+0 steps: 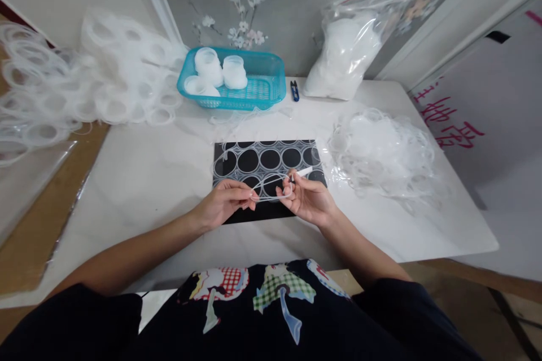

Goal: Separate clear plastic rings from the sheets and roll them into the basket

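Observation:
My left hand (228, 198) pinches one end of a translucent plastic ring (270, 199), stretched level between both hands. Its other side is in the fingers of my right hand (310, 198), which also holds a slim white stick-like tool (304, 171) between thumb and forefinger. The tool's exact kind is too small to make out. Below the hands lies a black mat (241, 214). On it rests a clear sheet of joined rings (271, 159), with black showing through the round openings; the hands cover part of its lower edge.
A blue basket (262, 102) with several stacks of white discs or rings stands at the back. Beside it are blue thread snips (294, 91) and a filled clear bag (345, 53). Ring sheets pile up at left (110, 76); a tangle of clear scraps (383, 152) lies right.

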Motion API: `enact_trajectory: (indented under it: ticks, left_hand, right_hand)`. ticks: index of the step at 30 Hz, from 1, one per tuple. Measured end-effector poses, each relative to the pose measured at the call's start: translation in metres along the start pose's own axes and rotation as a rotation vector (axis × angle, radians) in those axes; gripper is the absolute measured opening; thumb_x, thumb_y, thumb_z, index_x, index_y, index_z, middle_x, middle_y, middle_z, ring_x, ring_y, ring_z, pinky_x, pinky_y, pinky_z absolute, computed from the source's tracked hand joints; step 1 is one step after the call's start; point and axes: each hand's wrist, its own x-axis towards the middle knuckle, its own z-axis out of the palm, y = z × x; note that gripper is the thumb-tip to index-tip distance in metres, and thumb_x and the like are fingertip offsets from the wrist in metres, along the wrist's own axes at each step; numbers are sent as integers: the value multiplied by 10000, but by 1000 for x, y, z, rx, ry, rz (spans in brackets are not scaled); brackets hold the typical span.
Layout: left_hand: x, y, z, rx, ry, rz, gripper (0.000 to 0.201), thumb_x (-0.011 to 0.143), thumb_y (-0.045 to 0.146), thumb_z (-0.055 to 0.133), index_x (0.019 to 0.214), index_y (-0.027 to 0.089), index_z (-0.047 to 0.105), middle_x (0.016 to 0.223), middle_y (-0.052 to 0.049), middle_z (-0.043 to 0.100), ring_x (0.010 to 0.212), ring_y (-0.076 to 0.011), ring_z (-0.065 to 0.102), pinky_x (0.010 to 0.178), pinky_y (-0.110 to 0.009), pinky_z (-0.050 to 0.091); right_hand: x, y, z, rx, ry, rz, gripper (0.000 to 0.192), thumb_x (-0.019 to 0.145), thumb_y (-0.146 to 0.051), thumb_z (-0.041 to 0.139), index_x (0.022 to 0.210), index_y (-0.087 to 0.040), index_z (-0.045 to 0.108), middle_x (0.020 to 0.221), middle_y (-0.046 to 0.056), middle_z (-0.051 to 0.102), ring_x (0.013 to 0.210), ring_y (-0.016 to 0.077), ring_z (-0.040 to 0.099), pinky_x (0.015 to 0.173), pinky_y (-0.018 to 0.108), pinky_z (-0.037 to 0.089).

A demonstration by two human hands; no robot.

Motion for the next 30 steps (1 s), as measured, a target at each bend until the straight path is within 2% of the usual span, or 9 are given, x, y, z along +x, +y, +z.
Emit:
enact_trajectory:
  ticks: [6,14,22,26,30]
  left_hand:
    - [-4,3,0,-5,-61,35,88,669,248,750,669,161,768,587,-36,660,579,-108,573,567,-227,405]
    - [-5,4,2,-5,-59,47,101,667,266,758,662,166,769,535,-31,634,589,-119,578,566,-227,411]
    - [-3,4,3,-14,-28,25,83,637,262,742,636,182,763,520,-29,624,591,-139,567,553,-249,403]
    - [-5,3,2,-19,-52,39,79,633,270,741,640,192,756,519,-22,616,586,-143,554,560,-266,402]
    - [-6,4,3,-43,-89,54,71,630,259,747,654,192,758,532,-21,620,571,-139,548,560,-275,401]
  right_hand:
    - [-4,0,3,-51,-62,-18,192,747,-303,749,768,-229,573,767,-54,680,678,98,692,789,259,577]
    - [-9,0,5,-134,-88,-34,217,757,-344,726,748,-229,542,809,-35,673,758,119,710,841,296,565]
    - [-9,0,7,-48,-72,-14,206,715,-308,759,743,-237,568,820,-42,702,732,119,712,838,300,570]
    - [-7,0,6,-23,-42,0,179,732,-280,743,747,-239,570,810,-44,708,713,118,710,830,310,578]
    - [-4,2,3,17,-24,18,129,762,-254,709,774,-236,582,818,-37,713,773,113,712,843,287,570]
